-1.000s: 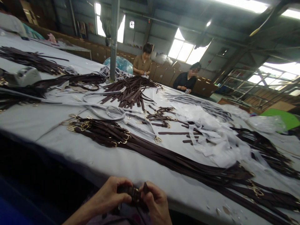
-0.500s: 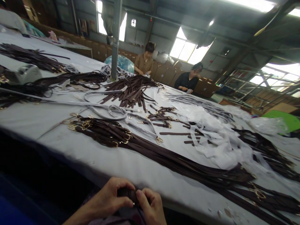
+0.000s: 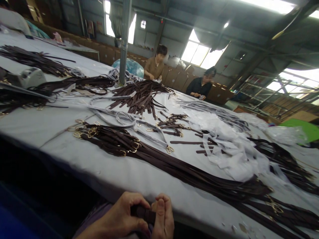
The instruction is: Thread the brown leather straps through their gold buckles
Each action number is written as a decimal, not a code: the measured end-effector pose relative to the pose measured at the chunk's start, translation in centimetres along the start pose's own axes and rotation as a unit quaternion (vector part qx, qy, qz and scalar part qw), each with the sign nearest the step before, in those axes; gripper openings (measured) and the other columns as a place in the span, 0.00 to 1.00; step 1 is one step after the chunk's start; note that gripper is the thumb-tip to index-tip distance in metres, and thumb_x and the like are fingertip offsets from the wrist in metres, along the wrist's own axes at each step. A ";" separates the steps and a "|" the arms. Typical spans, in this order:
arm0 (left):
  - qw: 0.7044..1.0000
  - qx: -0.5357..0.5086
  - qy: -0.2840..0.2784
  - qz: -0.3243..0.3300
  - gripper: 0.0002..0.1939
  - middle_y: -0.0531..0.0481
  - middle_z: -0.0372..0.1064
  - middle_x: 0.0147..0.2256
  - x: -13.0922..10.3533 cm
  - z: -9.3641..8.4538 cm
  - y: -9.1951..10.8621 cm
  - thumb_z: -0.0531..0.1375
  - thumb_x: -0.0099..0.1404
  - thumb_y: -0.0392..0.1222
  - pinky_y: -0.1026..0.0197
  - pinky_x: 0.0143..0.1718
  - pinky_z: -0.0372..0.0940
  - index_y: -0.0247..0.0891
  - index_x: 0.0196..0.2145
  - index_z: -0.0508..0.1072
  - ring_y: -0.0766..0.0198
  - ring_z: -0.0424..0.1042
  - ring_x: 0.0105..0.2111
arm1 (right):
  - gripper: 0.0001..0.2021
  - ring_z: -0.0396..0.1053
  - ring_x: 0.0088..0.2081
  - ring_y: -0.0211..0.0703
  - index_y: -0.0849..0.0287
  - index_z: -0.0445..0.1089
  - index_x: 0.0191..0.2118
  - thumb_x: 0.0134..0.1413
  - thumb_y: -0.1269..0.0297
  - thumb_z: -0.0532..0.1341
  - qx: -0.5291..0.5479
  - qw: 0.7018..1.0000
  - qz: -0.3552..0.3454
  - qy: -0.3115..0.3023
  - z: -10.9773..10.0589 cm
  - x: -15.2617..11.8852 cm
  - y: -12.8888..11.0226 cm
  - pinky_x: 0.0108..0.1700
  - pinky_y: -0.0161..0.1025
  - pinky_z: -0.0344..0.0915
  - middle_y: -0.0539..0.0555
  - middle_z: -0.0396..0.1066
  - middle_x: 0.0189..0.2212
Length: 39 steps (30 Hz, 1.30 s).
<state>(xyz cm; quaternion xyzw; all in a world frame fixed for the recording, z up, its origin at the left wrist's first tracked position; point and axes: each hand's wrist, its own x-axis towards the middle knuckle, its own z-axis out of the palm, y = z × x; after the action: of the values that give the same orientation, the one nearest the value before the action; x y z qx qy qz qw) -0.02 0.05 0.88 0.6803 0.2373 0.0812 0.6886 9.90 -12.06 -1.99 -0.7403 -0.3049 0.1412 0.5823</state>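
Observation:
Low at the table's near edge, my left hand (image 3: 124,215) curls its thumb and fingers around a dark brown strap (image 3: 143,214). My right hand (image 3: 162,215) pinches the same strap from the other side, thumb pressed up along the fingers. Only a short, folded-looking piece of the strap shows between the hands; the rest is hidden by them. Just beyond, a bundle of long brown straps (image 3: 174,166) with gold buckles and clasps (image 3: 92,131) lies across the white-covered table (image 3: 104,169).
Short strap pieces (image 3: 171,122) and a fanned strap pile (image 3: 139,96) lie farther back. Crumpled white wrapping (image 3: 231,149) covers the right middle. A metal post (image 3: 123,43) rises beyond. Two co-workers, one in brown (image 3: 152,68) and one in black (image 3: 199,87), handle things across the table.
My right hand has turned, its thumb now pointing up, and more of the brown strap shows between my hands. A pale wrapped strap at the left has shifted and looks blurred.

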 end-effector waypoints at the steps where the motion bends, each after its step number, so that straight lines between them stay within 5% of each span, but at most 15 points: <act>1: 1.000 -0.005 -0.006 0.014 0.13 0.54 0.72 0.27 0.0 0.2 -0.2 0.67 0.44 0.31 0.66 0.29 0.58 0.36 0.31 0.81 0.64 0.66 0.29 | 0.17 0.64 0.23 0.41 0.52 0.67 0.41 0.69 0.47 0.48 -0.018 1.000 -0.001 0.002 0.3 -0.2 -0.2 0.27 0.36 0.63 0.46 0.65 0.23; 5: 0.997 -0.079 0.019 0.014 0.13 0.52 0.74 0.30 -0.1 0.3 -1.1 0.66 0.47 0.32 0.65 0.33 0.61 0.35 0.34 0.80 0.63 0.69 0.32 | 0.20 0.69 0.27 0.42 0.51 0.68 0.39 0.70 0.47 0.45 -0.065 0.996 -0.037 -0.040 0.7 0.4 -0.8 0.33 0.37 0.68 0.49 0.68 0.26; 10: 0.981 -0.191 0.021 0.021 0.20 0.55 0.71 0.33 -0.1 -1.0 -2.2 0.69 0.47 0.32 0.66 0.34 0.60 0.39 0.37 0.68 0.65 0.68 0.33 | 0.32 0.74 0.47 0.51 0.52 0.69 0.55 0.62 0.33 0.45 -0.118 0.943 -0.269 -0.157 -0.8 2.5 -0.3 0.47 0.43 0.73 0.60 0.72 0.50; 13: 0.968 -0.250 -0.032 0.019 0.25 0.56 0.66 0.32 -0.2 -1.7 -2.1 0.72 0.47 0.40 0.67 0.30 0.56 0.40 0.36 0.61 0.67 0.64 0.30 | 0.29 0.77 0.39 0.45 0.53 0.62 0.60 0.64 0.38 0.50 -0.107 0.914 -0.334 -0.204 -1.3 2.9 -0.1 0.41 0.37 0.74 0.55 0.77 0.42; 17: 0.993 -0.104 -0.051 0.028 0.23 0.55 0.60 0.29 -0.6 -2.5 -0.8 0.64 0.59 0.59 0.64 0.33 0.55 0.38 0.32 0.61 0.66 0.59 0.31 | 0.13 0.77 0.35 0.43 0.54 0.65 0.52 0.69 0.55 0.55 -0.130 0.910 -0.350 -0.182 -1.0 2.4 0.1 0.48 0.43 0.68 0.51 0.78 0.37; 20: 0.990 0.136 0.008 0.026 0.22 0.55 0.59 0.25 -0.7 -2.7 -0.1 0.59 0.65 0.58 0.62 0.32 0.51 0.37 0.26 0.61 0.65 0.58 0.29 | 0.07 0.77 0.35 0.45 0.53 0.67 0.47 0.67 0.60 0.58 -0.152 0.920 -0.316 -0.174 -0.5 1.9 0.6 0.56 0.49 0.61 0.50 0.79 0.36; 22: 0.982 0.189 0.013 0.023 0.22 0.55 0.58 0.23 -0.6 -2.6 0.0 0.57 0.67 0.55 0.61 0.30 0.49 0.37 0.23 0.61 0.65 0.57 0.28 | 0.07 0.77 0.35 0.47 0.52 0.68 0.46 0.65 0.61 0.59 -0.162 0.918 -0.317 -0.174 -0.3 1.7 0.8 0.57 0.52 0.57 0.50 0.79 0.35; 28: 0.998 0.040 -0.033 0.023 0.23 0.54 0.58 0.24 -0.8 -3.9 -0.4 0.55 0.68 0.56 0.64 0.29 0.54 0.33 0.27 0.70 0.66 0.58 0.27 | 0.10 0.75 0.33 0.46 0.51 0.66 0.45 0.57 0.67 0.63 -0.205 0.895 -0.358 -0.168 -0.5 2.3 0.6 0.59 0.57 0.53 0.47 0.78 0.31; 34: 0.997 -0.067 0.023 -0.036 0.29 0.55 0.56 0.24 -1.4 -7.8 -1.4 0.60 0.61 0.65 0.66 0.26 0.51 0.30 0.30 0.71 0.68 0.55 0.25 | 0.14 0.77 0.34 0.47 0.53 0.64 0.47 0.55 0.68 0.64 -0.217 0.890 -0.359 -0.180 -1.0 2.9 1.9 0.54 0.58 0.64 0.50 0.77 0.34; 39: 0.993 -0.089 0.061 -0.042 0.28 0.57 0.55 0.22 -1.3 -7.9 -1.9 0.60 0.61 0.64 0.66 0.26 0.49 0.31 0.30 0.71 0.69 0.53 0.24 | 0.14 0.78 0.38 0.47 0.53 0.69 0.49 0.56 0.67 0.63 -0.176 0.916 -0.297 -0.203 -1.2 2.8 3.1 0.52 0.49 0.71 0.52 0.79 0.37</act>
<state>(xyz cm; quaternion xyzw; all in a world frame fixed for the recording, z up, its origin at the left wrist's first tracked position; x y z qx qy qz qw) -5.00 6.44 -0.35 0.5993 0.2993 0.1147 0.7336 13.61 -11.72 -4.21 -0.6620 -0.6420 0.0530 0.3832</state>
